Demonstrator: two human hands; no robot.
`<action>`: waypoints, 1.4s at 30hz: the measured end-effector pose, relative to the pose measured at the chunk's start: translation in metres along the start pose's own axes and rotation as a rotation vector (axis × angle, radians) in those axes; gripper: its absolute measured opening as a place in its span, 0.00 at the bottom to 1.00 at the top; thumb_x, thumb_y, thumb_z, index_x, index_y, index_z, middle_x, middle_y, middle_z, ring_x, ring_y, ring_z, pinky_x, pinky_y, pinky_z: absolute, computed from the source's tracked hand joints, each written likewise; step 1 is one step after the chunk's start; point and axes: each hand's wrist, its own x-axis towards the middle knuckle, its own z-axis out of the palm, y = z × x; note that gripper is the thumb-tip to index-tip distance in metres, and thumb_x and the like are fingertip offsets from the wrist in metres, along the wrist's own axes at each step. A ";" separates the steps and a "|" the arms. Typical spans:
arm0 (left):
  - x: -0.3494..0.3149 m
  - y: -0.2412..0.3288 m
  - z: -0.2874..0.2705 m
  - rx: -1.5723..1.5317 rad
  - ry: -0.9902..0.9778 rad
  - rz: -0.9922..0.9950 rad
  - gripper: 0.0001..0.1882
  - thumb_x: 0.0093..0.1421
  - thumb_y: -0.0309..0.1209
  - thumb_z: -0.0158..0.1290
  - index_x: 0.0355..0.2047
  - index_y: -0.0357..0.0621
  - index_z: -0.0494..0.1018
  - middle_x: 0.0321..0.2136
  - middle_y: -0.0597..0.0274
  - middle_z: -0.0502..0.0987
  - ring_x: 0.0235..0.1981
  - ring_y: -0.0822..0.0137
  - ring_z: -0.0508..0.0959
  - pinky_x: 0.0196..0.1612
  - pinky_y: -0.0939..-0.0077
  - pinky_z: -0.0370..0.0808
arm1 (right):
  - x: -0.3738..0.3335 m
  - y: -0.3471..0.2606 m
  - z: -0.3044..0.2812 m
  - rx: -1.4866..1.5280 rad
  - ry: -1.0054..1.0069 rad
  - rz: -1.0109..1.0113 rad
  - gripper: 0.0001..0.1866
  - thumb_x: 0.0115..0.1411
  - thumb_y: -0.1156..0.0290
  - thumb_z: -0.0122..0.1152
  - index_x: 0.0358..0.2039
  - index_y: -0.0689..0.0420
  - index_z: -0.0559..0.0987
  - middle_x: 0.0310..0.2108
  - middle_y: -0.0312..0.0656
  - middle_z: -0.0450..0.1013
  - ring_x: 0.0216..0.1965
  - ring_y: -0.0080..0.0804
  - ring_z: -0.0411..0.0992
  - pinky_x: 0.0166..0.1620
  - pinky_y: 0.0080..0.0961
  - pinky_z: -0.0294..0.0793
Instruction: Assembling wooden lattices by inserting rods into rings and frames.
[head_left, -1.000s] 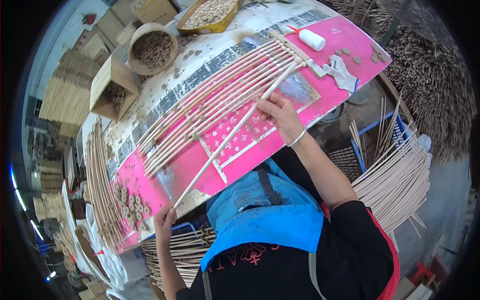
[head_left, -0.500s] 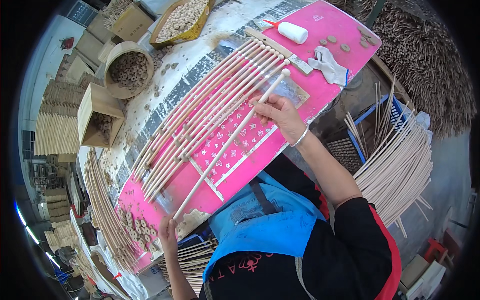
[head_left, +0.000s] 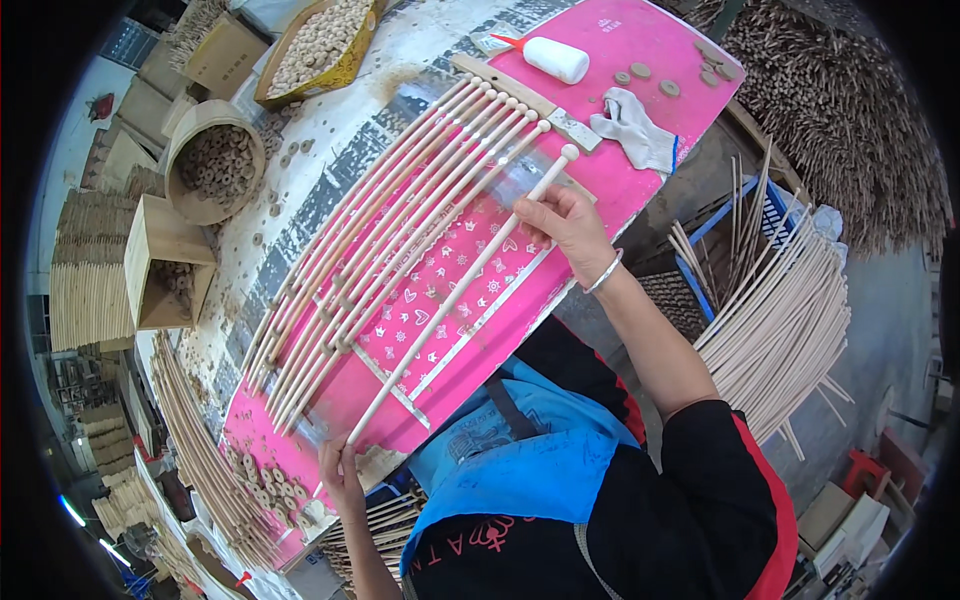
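A long pale wooden stick with a ball on its far end lies slantwise in both my hands over the pink table mat. My right hand pinches it between thumb and fingers a little below the ball. Down at the near left, the fingers of my left hand close round its lower part. Beyond it several ball-ended sticks lie side by side, their balls close to a wooden strip. Small wooden rings sit around or among these sticks lower down; which, I cannot tell.
Loose wooden rings lie at the mat's near left, beside a stick bundle. A glue bottle and a white glove rest at the far right. A round tub and ball tray stand far left; a blue crate stands right.
The table and its things have shifted slightly left and down in view. My right hand sits a little lower relative to the ball, and more of the stick's lower end shows past my left hand.
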 end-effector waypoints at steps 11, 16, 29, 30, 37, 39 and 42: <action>0.026 0.017 0.037 -0.029 0.173 0.071 0.08 0.60 0.17 0.57 0.41 0.35 0.77 0.37 0.56 0.72 0.40 0.63 0.74 0.47 0.75 0.73 | 0.024 -0.008 -0.034 -0.364 0.154 -0.015 0.17 0.63 0.55 0.71 0.33 0.57 0.81 0.23 0.31 0.75 0.20 0.15 0.68 0.25 0.15 0.67; 0.041 0.031 0.050 -0.015 0.177 0.091 0.09 0.59 0.17 0.56 0.40 0.34 0.77 0.36 0.55 0.72 0.41 0.61 0.74 0.46 0.72 0.72 | 0.017 -0.008 -0.054 -0.529 0.270 -0.151 0.16 0.65 0.60 0.68 0.33 0.62 0.82 0.22 0.32 0.75 0.21 0.17 0.71 0.25 0.19 0.69; 0.063 0.030 0.058 0.034 0.229 0.111 0.08 0.60 0.17 0.56 0.41 0.35 0.77 0.36 0.54 0.73 0.40 0.57 0.74 0.45 0.66 0.72 | 0.018 0.004 -0.044 -0.783 0.298 -0.423 0.09 0.60 0.70 0.68 0.39 0.59 0.83 0.26 0.38 0.76 0.26 0.25 0.74 0.31 0.26 0.73; 0.064 0.032 0.058 0.033 0.230 0.111 0.08 0.60 0.17 0.56 0.41 0.35 0.77 0.36 0.54 0.73 0.40 0.57 0.74 0.45 0.66 0.72 | 0.018 0.004 -0.043 -0.862 0.295 -0.446 0.10 0.59 0.71 0.68 0.41 0.56 0.83 0.28 0.38 0.76 0.28 0.29 0.75 0.32 0.28 0.74; 0.071 0.042 0.054 0.231 0.231 0.182 0.09 0.62 0.18 0.56 0.43 0.35 0.77 0.41 0.52 0.75 0.44 0.54 0.75 0.47 0.62 0.73 | 0.044 0.001 -0.039 -1.142 0.244 -0.719 0.19 0.56 0.76 0.69 0.49 0.50 0.82 0.33 0.38 0.72 0.32 0.29 0.76 0.35 0.24 0.76; 0.074 0.047 0.057 0.268 0.232 0.187 0.10 0.62 0.19 0.56 0.44 0.36 0.77 0.42 0.52 0.75 0.45 0.54 0.75 0.48 0.61 0.73 | 0.047 0.001 -0.041 -1.128 0.242 -0.664 0.17 0.56 0.77 0.68 0.48 0.53 0.82 0.33 0.39 0.72 0.32 0.29 0.76 0.35 0.25 0.75; 0.079 0.047 0.056 0.134 0.310 0.134 0.12 0.63 0.20 0.56 0.47 0.37 0.78 0.44 0.51 0.76 0.47 0.52 0.76 0.50 0.60 0.72 | 0.037 0.000 -0.039 -1.001 0.312 -0.611 0.14 0.56 0.75 0.69 0.44 0.53 0.83 0.32 0.40 0.73 0.31 0.32 0.77 0.33 0.29 0.74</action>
